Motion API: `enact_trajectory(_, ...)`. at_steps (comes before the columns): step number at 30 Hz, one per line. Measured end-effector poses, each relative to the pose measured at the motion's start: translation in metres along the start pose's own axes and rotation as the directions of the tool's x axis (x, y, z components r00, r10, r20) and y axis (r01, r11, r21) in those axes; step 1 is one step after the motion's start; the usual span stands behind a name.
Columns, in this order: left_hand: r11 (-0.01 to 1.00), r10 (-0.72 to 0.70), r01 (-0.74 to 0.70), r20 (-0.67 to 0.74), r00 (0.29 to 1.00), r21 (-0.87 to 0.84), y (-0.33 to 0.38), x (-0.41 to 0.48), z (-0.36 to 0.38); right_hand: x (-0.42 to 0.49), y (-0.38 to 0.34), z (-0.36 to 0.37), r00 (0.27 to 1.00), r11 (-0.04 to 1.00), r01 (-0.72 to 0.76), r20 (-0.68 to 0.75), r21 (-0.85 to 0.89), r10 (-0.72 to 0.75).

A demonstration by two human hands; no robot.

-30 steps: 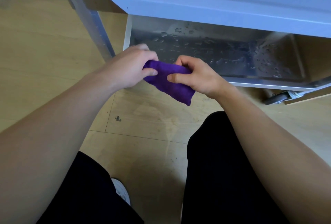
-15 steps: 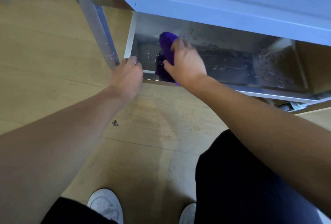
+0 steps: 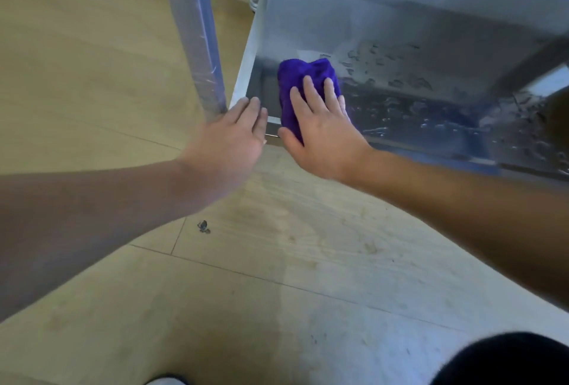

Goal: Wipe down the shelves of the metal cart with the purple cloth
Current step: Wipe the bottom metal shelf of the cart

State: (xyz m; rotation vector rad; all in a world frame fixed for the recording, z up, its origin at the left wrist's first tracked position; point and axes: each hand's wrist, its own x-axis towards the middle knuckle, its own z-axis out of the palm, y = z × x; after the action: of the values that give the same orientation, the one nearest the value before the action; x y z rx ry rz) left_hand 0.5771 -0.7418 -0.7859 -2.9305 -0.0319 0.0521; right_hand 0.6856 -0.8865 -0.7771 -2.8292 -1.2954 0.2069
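the right hand (image 3: 320, 135) lies flat, fingers spread, pressing the bunched purple cloth (image 3: 303, 85) onto the near left corner of the lower shelf of the metal cart (image 3: 400, 55). the thumb sits at the cloth's 6 o'clock edge, by the shelf's front lip. the cloth is pinned under the palm rather than clenched in a fist. water droplets (image 3: 397, 76) bead on the steel from 2 to 4 o'clock of the cloth, across the shelf floor and up its back wall.

the left hand (image 3: 234, 138) is just beside the right one, at its 9 o'clock, fingers extended and resting on the shelf's front left corner where the round metal cart leg (image 3: 197, 39) meets it. it grasps nothing that can be seen. the two hands are near each other but not touching.

below them runs the pale wooden plank floor (image 3: 246, 292), with a small dark speck (image 3: 203, 227) at 6 o'clock of the left hand. a dark-clothed knee (image 3: 508, 360) shows at the bottom right corner.
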Motion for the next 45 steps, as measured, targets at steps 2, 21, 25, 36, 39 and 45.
enact_trajectory(2,1.0,0.008,-0.008,-0.001,1.0,-0.003,0.002,0.0,0.003,0.011,0.01,-0.001,0.988,0.988,0.152,-0.026,0.009,-0.151)
enact_trajectory(21,0.965,-0.183,0.156,-0.115,0.976,-0.212,0.029,-0.006,0.003,0.037,0.013,0.005,0.95,0.91,0.227,-0.286,0.347,-0.128)
enact_trajectory(25,0.969,-0.166,0.138,-0.128,0.978,-0.203,0.027,-0.008,0.003,0.05,0.056,-0.003,0.97,0.927,0.097,-0.243,0.363,-0.006)
enact_trajectory(36,0.958,-0.183,0.158,-0.083,0.98,-0.241,0.025,-0.004,-0.004,0.04,0.005,0.001,0.959,0.914,0.232,-0.234,0.333,-0.158)
enact_trajectory(39,0.955,-0.192,0.16,-0.112,0.975,-0.25,0.023,-0.006,-0.007,0.045,0.01,-0.004,0.959,0.896,0.255,-0.217,0.363,-0.184)
enact_trajectory(45,0.968,-0.181,0.159,-0.101,0.978,-0.194,0.019,-0.018,-0.006,0.07,0.047,-0.013,0.982,0.901,0.046,-0.187,0.431,0.039)
